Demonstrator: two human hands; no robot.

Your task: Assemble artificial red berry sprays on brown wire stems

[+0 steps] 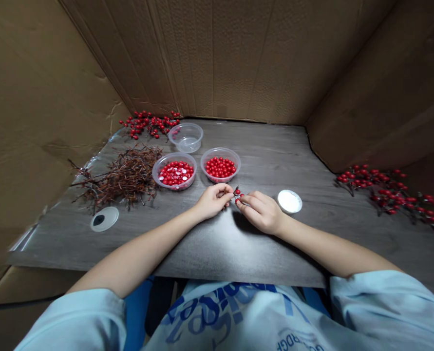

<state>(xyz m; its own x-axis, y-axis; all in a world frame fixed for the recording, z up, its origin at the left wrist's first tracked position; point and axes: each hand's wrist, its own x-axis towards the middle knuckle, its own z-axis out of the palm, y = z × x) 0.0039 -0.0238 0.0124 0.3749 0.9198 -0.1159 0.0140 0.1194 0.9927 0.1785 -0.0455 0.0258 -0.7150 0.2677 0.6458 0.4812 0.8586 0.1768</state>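
Observation:
My left hand (213,201) and my right hand (260,212) meet above the middle of a grey wood-grain table (238,248). Their fingertips pinch a small dark stem with red berries (237,195) from either side. Just behind my hands is a clear round tub of loose red berries (220,148). To its left, a second clear tub (174,154) holds red berries mixed with white bits. A shallow white-filled lid (290,201) lies right of my right hand.
A pile of brown twigs (122,178) lies at left, beside a clear disc with a dark spot (104,219). A clear tub (185,137) stands at the back. Red berry sprigs lie at the back (147,124) and right (386,195). Cardboard walls (238,58) surround the table.

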